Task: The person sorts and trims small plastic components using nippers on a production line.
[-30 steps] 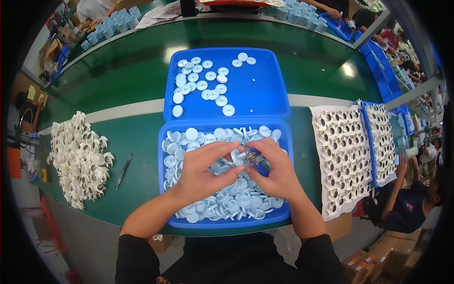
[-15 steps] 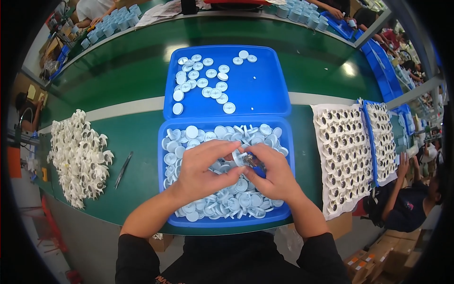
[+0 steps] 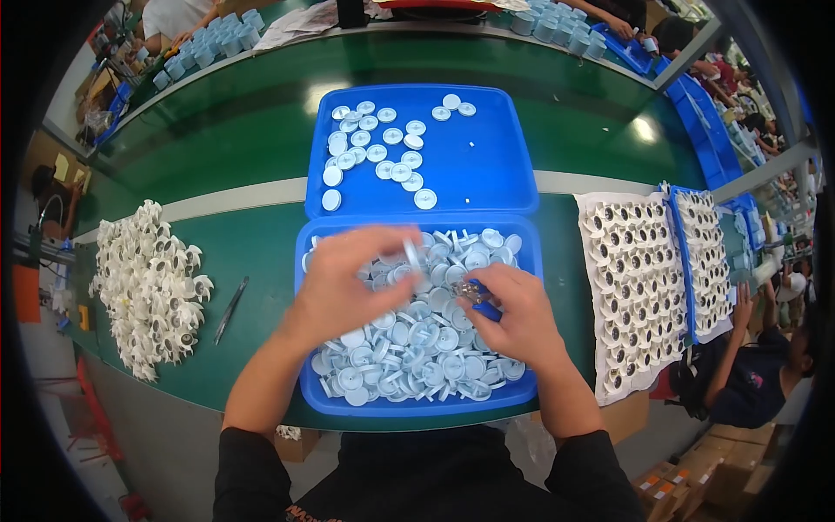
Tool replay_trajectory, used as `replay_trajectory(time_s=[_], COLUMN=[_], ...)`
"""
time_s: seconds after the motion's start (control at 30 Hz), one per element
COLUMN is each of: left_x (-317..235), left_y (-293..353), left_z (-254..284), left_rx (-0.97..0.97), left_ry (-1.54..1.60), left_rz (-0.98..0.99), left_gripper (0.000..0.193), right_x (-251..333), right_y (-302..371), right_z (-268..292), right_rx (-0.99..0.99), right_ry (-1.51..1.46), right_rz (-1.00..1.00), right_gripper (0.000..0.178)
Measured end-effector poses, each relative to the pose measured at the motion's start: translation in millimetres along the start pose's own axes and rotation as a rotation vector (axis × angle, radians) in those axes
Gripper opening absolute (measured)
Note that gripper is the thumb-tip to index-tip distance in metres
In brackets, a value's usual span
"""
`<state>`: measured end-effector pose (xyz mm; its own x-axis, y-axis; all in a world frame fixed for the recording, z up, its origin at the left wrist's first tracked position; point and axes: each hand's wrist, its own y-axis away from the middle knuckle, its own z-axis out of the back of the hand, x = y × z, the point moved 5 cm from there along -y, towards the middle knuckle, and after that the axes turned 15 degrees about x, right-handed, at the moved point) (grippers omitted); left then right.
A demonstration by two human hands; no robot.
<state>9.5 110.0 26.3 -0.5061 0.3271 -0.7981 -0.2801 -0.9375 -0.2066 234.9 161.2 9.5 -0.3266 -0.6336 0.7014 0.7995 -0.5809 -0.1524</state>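
Over the near blue tray (image 3: 306,383), heaped with light-blue round plastic caps (image 3: 435,344), both my hands are raised. My left hand (image 3: 344,283), smeared by motion, has thumb and fingers around a light-blue cap (image 3: 412,255) seen edge-on. My right hand (image 3: 519,315) is closed around small blue-handled cutting pliers (image 3: 486,308), whose metal jaws point left, toward my left hand. A gap separates the pliers from the cap. In the far blue tray (image 3: 487,157) lie several more caps (image 3: 401,171), mostly toward its left side.
Left on the green table are a pile of white plastic parts (image 3: 148,291) and tweezers (image 3: 230,309). To the right, white parts with dark round centres (image 3: 631,287) stand in rows on a cloth. Light-blue cups (image 3: 557,33) line the far side. A co-worker (image 3: 752,374) sits at right.
My hands have moved apart. The left has drawn away to the left with the cap, and the pliers in my right hand now show more fully. The view has shifted slightly.
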Motion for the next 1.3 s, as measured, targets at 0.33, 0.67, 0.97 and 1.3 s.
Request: replay_trajectory(time_s=[0.33,0.67,0.97,1.3], left_x=[20.9,28.3,12.6,1.3], left_y=[-4.2,-1.4,-3.7,-7.0], left_z=[-23.0,-28.0,-27.3,-32.7], left_rx=[0.25,0.268,0.204,0.198], left_ry=[-0.39,-0.313,-0.086,-0.029], left_rz=[0.104,0.173,0.038,0.019], left_gripper=[0.039,0.03,0.032,0.04], right_x=[-5.4,-5.6,-8.6,-1.5], right_y=[4.1,7.0,3.0,1.5], right_z=[15.5,4.4,-1.1,-2.8], right_rx=[-0.079,0.038,0.077,0.064], right_ry=[0.089,0.184,0.187,0.258], right_rz=[-0.015,0.001,0.027,0.011], right_gripper=[0.029,0.056,0.06,0.064])
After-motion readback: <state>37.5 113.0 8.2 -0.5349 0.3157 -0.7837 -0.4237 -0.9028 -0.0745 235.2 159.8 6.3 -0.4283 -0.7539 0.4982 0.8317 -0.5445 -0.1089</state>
